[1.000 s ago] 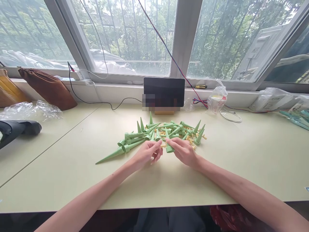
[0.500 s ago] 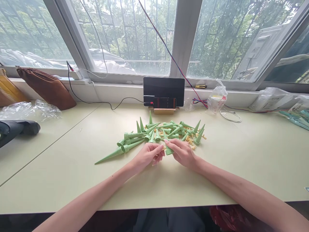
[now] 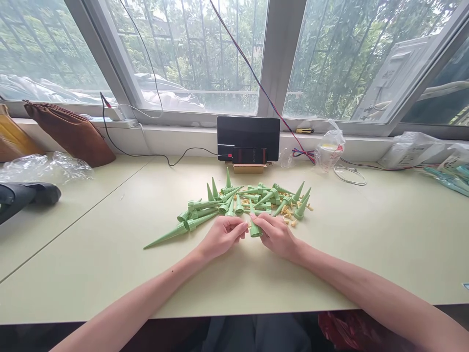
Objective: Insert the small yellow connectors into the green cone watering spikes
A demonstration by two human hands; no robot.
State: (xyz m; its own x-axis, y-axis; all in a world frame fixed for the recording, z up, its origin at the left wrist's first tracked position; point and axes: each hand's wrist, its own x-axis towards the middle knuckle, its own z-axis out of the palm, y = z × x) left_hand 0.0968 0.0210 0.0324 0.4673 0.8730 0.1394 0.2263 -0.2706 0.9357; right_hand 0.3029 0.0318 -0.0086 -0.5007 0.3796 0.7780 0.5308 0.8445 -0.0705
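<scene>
My right hand (image 3: 279, 235) is closed around a green plastic watering spike (image 3: 255, 231), its wide open end turned down toward me and its point away. Fingertips of my left hand (image 3: 223, 237) are pinched together at the spike's left side. A small yellow valve piece (image 3: 249, 225) sits between those fingertips and the spike, mostly hidden; whether it is inserted, I cannot tell. Beyond my hands lies a pile of similar green spikes (image 3: 203, 205), some standing on their wide ends. Small yellow valve pieces (image 3: 287, 214) are scattered at the pile's right side.
A tablet (image 3: 249, 132) and a phone (image 3: 249, 156) on a cardboard stand (image 3: 249, 169) are behind the pile. A black cable (image 3: 146, 152) crosses the table's back left. A plastic-wrapped cup (image 3: 330, 151) stands at the back right, and a black object (image 3: 29, 198) lies far left.
My right hand has turned the spike slightly, so its open end faces me more. My left fingertips have closed in at its side, covering more of the yellow piece.
</scene>
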